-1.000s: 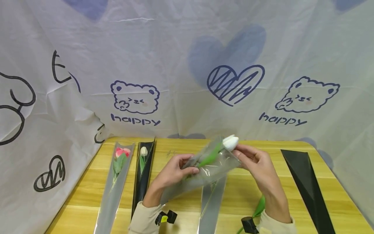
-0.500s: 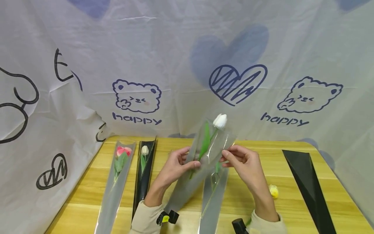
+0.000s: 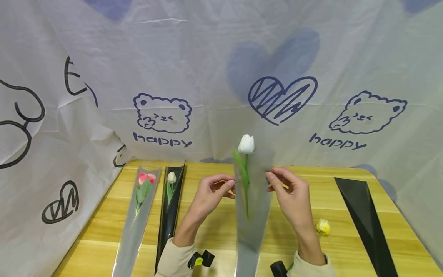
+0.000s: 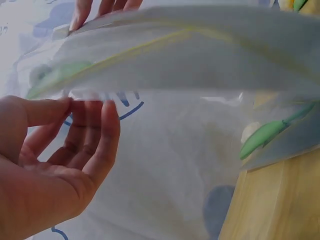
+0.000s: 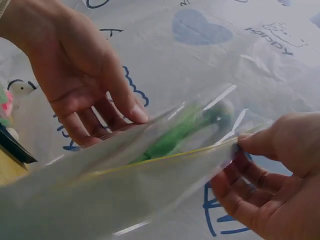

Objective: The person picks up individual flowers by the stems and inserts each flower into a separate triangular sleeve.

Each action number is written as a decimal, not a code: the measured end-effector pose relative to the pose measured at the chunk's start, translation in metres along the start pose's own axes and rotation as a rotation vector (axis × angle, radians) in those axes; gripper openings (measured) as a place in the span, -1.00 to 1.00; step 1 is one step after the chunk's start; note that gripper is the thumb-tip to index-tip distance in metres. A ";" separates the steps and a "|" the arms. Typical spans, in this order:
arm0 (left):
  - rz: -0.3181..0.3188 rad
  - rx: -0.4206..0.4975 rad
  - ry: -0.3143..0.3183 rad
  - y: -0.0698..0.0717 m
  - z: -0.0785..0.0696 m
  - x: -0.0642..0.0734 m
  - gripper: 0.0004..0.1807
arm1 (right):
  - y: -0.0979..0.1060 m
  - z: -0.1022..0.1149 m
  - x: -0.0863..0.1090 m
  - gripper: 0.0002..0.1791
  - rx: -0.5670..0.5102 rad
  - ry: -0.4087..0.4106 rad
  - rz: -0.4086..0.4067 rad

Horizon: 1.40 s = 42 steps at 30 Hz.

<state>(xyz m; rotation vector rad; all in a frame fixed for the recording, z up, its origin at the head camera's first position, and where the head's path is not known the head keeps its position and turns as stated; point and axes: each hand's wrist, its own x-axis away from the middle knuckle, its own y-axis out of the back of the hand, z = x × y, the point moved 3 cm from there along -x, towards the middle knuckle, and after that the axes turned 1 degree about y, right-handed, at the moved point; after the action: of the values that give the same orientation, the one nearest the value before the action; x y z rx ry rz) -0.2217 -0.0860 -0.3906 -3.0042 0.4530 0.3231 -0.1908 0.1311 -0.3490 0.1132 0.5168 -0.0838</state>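
A white tulip (image 3: pixel 246 144) with green leaves stands upright in a translucent wrapping sleeve (image 3: pixel 259 184), its bloom showing at the top. My left hand (image 3: pixel 209 196) pinches the sleeve's left edge between thumb and fingers. On the opposite edge my right hand (image 3: pixel 292 196) pinches the film. In the left wrist view the sleeve (image 4: pixel 165 60) crosses above my left hand (image 4: pixel 60 155). The right wrist view shows my right hand (image 5: pixel 272 175) at the sleeve's yellow-lined edge, the green leaf (image 5: pixel 172 137) visible through the film.
On the wooden table (image 3: pixel 207 246) at left lie a pink tulip (image 3: pixel 145 179) in a clear sleeve and a small white tulip (image 3: pixel 171 177) in a black sleeve. A yellow tulip (image 3: pixel 323 227) lies beside my right wrist. Farther right is a black sleeve (image 3: pixel 367 223).
The sleeve with the white tulip has swung from a slant to upright. My right hand has moved from the bloom to the sleeve's right edge; the yellow tulip has come into view.
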 end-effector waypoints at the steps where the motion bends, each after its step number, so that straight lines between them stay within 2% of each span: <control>1: -0.027 -0.012 -0.014 0.000 -0.001 0.000 -0.83 | -0.002 -0.001 0.000 -0.79 0.004 -0.001 0.036; 6: -0.155 -0.063 -0.113 0.002 -0.008 0.001 -0.85 | -0.011 -0.009 0.003 -0.44 0.037 -0.099 0.277; 8: -0.193 -0.081 -0.155 0.003 -0.010 0.002 -0.86 | -0.013 -0.012 0.004 -0.33 0.034 -0.134 0.330; 10: -0.217 -0.094 -0.192 0.004 -0.012 0.002 -0.87 | -0.015 -0.014 0.004 -0.27 0.021 -0.143 0.327; 13: -0.245 -0.101 -0.234 0.006 -0.016 0.003 -0.87 | -0.015 -0.014 0.002 -0.27 0.007 -0.125 0.256; 17: -0.272 -0.048 -0.240 0.008 -0.019 0.003 -0.85 | -0.014 -0.012 0.001 -0.44 -0.033 -0.110 0.162; 20: -0.250 0.046 -0.191 0.010 -0.017 0.002 -0.81 | -0.014 -0.012 0.000 -0.60 -0.069 -0.107 0.124; 24: -0.143 0.131 -0.060 0.012 -0.006 0.000 -0.75 | -0.016 -0.012 0.000 -0.71 -0.105 -0.103 0.072; 28: -0.009 0.121 0.058 0.011 0.008 -0.001 -0.67 | -0.014 -0.013 -0.001 -0.74 -0.115 -0.093 0.020; 31: 0.097 0.111 0.122 0.006 0.016 -0.001 -0.54 | -0.012 -0.016 -0.001 -0.76 -0.110 -0.097 0.000; 33: 0.142 0.101 0.158 0.002 0.021 -0.002 -0.45 | -0.010 -0.018 -0.001 -0.76 -0.107 -0.109 0.000; 35: 0.148 0.089 0.187 0.000 0.025 -0.003 -0.38 | -0.008 -0.021 -0.002 -0.73 -0.095 -0.135 0.014; 38: 0.104 0.043 0.215 0.001 0.031 -0.004 -0.37 | 0.000 -0.024 -0.003 -0.67 -0.057 -0.183 0.037; 42: 0.042 -0.048 0.283 0.018 0.040 -0.005 -0.38 | 0.026 -0.025 -0.004 -0.63 0.041 -0.233 0.007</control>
<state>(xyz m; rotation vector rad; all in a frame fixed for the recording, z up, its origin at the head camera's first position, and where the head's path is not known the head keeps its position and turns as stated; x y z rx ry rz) -0.2397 -0.0969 -0.4297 -3.1019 0.5373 -0.0934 -0.2039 0.1606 -0.3659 0.1434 0.2821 -0.0989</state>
